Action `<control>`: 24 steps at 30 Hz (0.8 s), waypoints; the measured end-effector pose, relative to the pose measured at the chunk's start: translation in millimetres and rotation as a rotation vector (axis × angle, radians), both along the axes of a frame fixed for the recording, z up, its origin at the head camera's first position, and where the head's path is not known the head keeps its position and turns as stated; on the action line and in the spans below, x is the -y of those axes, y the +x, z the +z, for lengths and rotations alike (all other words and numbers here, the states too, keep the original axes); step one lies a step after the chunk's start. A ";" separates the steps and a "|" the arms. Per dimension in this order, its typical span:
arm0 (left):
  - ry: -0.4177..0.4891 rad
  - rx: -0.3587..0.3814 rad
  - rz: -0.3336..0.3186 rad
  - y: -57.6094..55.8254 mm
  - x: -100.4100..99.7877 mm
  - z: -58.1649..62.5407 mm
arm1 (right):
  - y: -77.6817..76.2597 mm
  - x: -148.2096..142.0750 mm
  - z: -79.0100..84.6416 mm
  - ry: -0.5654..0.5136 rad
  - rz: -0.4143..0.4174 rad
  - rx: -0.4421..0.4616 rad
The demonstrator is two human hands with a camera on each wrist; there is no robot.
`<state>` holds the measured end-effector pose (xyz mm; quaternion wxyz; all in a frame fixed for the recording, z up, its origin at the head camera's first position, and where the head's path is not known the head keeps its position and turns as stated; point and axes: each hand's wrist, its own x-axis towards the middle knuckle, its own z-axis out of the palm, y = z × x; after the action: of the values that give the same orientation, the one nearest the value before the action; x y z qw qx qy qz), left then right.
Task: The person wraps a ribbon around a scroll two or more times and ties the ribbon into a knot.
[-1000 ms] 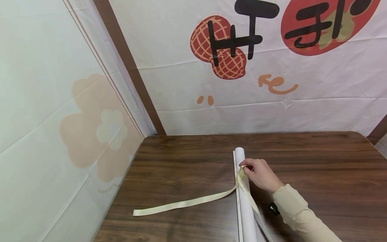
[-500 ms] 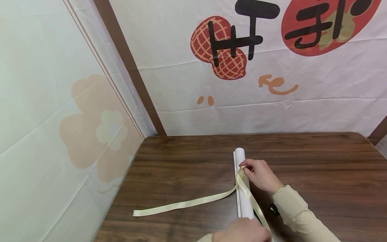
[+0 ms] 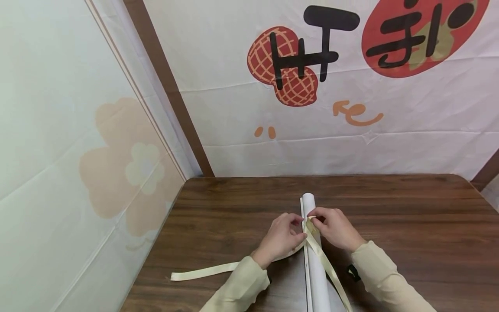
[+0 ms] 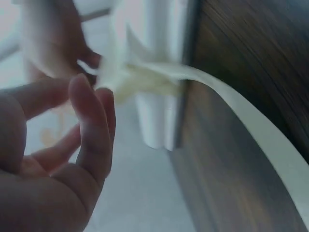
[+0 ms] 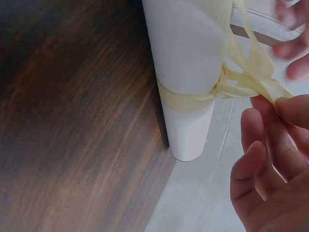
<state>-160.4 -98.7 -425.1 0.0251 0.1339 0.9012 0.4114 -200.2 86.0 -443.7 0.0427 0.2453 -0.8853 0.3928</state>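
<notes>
A rolled white paper tube (image 3: 319, 281) lies lengthwise on the table, with a thin white edge strip along its left side. A pale yellow ribbon (image 3: 331, 274) circles it near its far end, crossing in a knot (image 5: 236, 89) seen in the right wrist view. One ribbon tail stretches left across the wood; another runs down along the tube toward the near edge. My right hand (image 3: 337, 227) pinches a folded part of the ribbon between thumb and index finger. Close by, on the tube's left, my left hand (image 3: 278, 238) has bent fingers with thumb and index apart, holding nothing visible.
The dark wooden table (image 3: 218, 203) meets a printed cloth backdrop (image 3: 234, 156) behind and another cloth (image 3: 50, 208) on the left. A small dark item (image 3: 353, 272) shows beside my right sleeve.
My left hand has come in from the bottom edge, up to the ribbon on the tube's left. The right hand keeps its pinch nearly in place. The near ribbon tail has shifted slightly.
</notes>
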 end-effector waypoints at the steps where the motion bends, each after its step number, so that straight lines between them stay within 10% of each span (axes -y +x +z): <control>1: 0.000 0.016 -0.001 -3.7 0.1 -3.4 | 0.2 0.1 -0.3 0.001 0.001 -0.002; 24: 0.108 0.052 0.018 -30.2 -15.0 -29.6 | 2.5 2.5 0.8 -0.010 0.027 -0.087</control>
<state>-190.6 -83.6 -454.7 0.0374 0.1165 0.8778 0.4631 -197.7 83.4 -442.9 0.0769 0.2739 -0.8773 0.3866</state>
